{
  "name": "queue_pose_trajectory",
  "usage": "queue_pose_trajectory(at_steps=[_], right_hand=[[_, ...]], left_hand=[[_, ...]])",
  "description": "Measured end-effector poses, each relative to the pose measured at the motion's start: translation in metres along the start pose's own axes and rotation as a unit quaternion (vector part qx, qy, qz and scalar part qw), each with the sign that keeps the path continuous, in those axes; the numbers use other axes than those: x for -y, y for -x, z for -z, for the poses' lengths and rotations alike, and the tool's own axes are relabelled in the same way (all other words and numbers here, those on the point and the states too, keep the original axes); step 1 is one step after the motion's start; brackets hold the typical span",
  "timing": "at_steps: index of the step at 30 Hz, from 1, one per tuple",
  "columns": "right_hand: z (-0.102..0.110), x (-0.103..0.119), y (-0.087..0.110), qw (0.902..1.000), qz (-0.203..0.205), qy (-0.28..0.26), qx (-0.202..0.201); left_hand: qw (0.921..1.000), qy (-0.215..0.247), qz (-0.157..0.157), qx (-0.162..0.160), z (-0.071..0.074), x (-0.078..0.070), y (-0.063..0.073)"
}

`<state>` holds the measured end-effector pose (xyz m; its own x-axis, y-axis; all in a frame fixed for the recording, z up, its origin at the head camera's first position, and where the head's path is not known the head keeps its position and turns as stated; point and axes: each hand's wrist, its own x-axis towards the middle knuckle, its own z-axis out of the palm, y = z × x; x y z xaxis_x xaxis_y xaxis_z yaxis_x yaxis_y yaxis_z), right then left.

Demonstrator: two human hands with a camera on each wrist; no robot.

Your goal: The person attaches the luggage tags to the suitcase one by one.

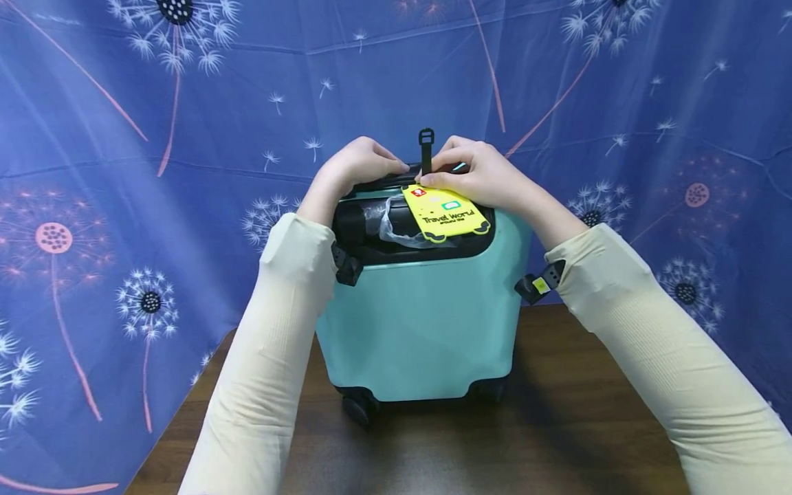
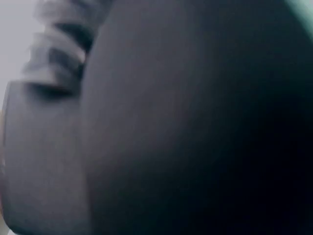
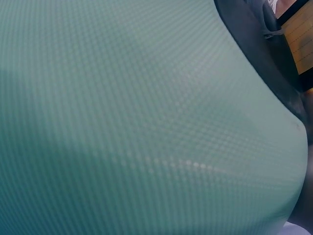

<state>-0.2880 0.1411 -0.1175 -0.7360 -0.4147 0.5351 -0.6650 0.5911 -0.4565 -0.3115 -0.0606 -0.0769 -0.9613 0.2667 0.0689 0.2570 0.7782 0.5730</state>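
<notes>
A turquoise suitcase (image 1: pixel 421 330) stands upright with a black top recess. My right hand (image 1: pixel 473 172) pinches the black strap (image 1: pixel 426 148) of a yellow luggage tag (image 1: pixel 444 213), close to the tag's upper end. The strap's buckle end sticks up above the fingers. The tag, printed "Travel World", lies slanted over the recess. My left hand (image 1: pixel 359 165) bends over the top edge and grips the black carry handle (image 1: pixel 386 180) at its left part; most of its fingertips are hidden. In the right wrist view, the ridged suitcase shell (image 3: pixel 146 122) fills the picture.
Clear crumpled plastic (image 1: pixel 396 237) lies in the recess under the tag. The suitcase stands on a brown wooden table (image 1: pixel 396 454), on black wheels (image 1: pixel 357 409). A blue dandelion-print cloth (image 1: pixel 260 89) hangs close behind. The left wrist view is mostly a blurred dark surface (image 2: pixel 146 98).
</notes>
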Motion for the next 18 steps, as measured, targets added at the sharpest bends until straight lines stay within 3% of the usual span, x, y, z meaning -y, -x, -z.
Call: queue_pose_trajectory(at_steps=[4,11,15,18], right_hand=[[0.001,0.001,0.001,1.0000,0.002,-0.001,0.000],[0.001,0.002,0.004,0.9999,-0.004,-0.010,0.002],[0.002,0.002,0.003,1.0000,-0.004,-0.007,0.004],[0.003,0.001,0.002,1.0000,-0.004,-0.002,0.005]], left_hand=[[0.9996,0.018,0.023,0.004,0.004,0.002,-0.001],[0.9988,-0.029,0.027,-0.028,0.001,0.001,-0.002],[0.9979,0.026,0.007,-0.059,-0.005,0.005,-0.005],[0.9910,0.107,-0.027,-0.075,-0.009,0.011,-0.007]])
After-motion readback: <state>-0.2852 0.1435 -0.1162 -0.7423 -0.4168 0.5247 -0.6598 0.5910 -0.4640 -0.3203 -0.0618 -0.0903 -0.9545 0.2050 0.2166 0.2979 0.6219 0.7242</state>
